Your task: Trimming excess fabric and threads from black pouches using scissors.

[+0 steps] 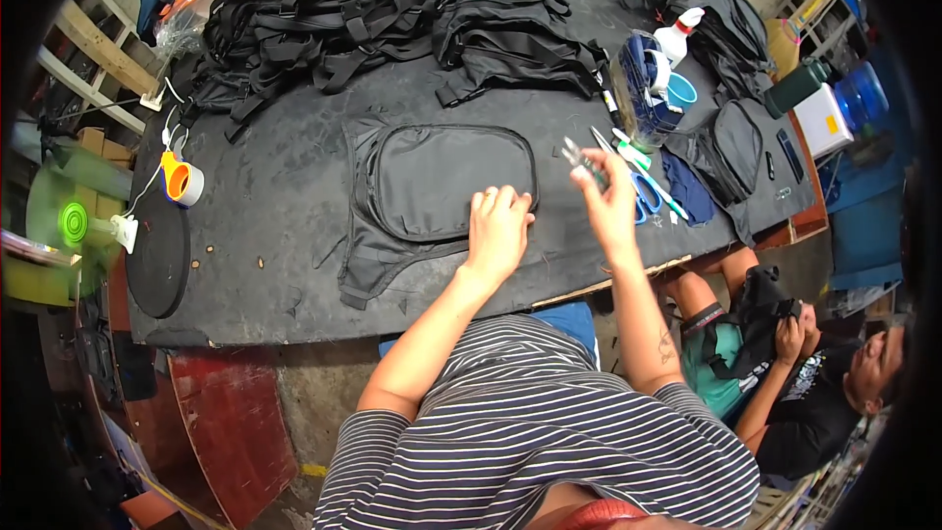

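A black backpack (446, 177) lies flat on the black-topped table in front of me, its rounded zipped panel facing up and its straps and side flaps spread to the left and below. My left hand (500, 226) rests on the panel's lower right edge, fingers bent over the fabric by the zipper. Just right of the bag, my right hand (610, 198) is raised above the table. Its fingers are closed round a small pair of thread snips (572, 150), the metal tips pointing up and left; the handle is mostly hidden.
Black bags (324, 20) are piled at the back. Blue-handled scissors (643, 198), a spray bottle (679, 36) and another black bag (731, 152) lie at right. A tape roll (183, 183) stands left, near a running green fan (74, 223). Another person (814, 383) sits lower right, holding black fabric.
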`<state>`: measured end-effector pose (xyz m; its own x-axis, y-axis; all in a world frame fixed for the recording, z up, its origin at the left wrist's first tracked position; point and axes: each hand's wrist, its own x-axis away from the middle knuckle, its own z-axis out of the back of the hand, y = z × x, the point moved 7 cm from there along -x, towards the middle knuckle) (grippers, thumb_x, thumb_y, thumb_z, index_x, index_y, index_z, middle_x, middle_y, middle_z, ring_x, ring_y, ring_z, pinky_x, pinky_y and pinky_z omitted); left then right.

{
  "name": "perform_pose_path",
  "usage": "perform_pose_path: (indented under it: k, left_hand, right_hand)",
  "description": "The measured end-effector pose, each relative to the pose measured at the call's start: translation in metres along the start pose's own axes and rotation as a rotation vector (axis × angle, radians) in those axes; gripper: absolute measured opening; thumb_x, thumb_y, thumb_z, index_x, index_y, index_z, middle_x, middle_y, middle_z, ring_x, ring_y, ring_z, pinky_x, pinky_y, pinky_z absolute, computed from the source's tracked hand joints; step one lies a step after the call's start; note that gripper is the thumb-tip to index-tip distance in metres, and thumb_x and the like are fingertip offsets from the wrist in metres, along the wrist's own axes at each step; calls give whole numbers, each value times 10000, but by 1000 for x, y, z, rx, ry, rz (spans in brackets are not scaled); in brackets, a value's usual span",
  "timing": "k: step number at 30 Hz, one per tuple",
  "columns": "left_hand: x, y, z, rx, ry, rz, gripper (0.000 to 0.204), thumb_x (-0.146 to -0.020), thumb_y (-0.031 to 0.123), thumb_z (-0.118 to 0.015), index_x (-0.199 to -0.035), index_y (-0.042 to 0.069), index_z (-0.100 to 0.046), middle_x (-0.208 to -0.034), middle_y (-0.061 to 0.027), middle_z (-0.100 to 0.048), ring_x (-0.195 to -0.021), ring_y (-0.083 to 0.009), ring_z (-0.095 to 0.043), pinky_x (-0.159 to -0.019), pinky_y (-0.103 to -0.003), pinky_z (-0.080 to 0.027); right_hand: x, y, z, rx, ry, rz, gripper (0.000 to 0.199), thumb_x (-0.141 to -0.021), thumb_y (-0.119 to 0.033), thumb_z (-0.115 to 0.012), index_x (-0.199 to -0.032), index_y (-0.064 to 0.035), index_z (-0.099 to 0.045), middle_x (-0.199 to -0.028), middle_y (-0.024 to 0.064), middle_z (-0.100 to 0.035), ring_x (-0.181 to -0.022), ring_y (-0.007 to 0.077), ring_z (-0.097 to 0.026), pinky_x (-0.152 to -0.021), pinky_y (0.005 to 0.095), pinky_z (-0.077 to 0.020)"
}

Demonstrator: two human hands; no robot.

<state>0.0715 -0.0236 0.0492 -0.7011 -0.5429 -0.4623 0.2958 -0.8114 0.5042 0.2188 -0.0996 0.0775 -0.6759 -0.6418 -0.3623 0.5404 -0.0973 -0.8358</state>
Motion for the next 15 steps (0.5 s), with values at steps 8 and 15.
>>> perform_pose_path:
  k: [8,15]
  left_hand:
    - [-17,-10,64,928,406,264,162,-836,-45,-596,-986,-40,-657,-873,-63,-599,-774,-108,-562,-703,-211,-453]
    - [-9,-12,73,1116,445,260,148,-854,-12,-602,-988,-42,-656,-911,-61,-595,-813,-103,-547,-740,-208,-438]
  right_hand:
    - [31,-43,-28,-323,-10,38,326,-746,-98,-728,-1044,-30,-617,-949,48,-511,-842,124,-524,-696,248,-445]
    - [20,-90,-24,-103,-63,221,325,-688,-64,-753,-995,-31,-652,-916,19,-486,-806,106,-483,-669,205,-383]
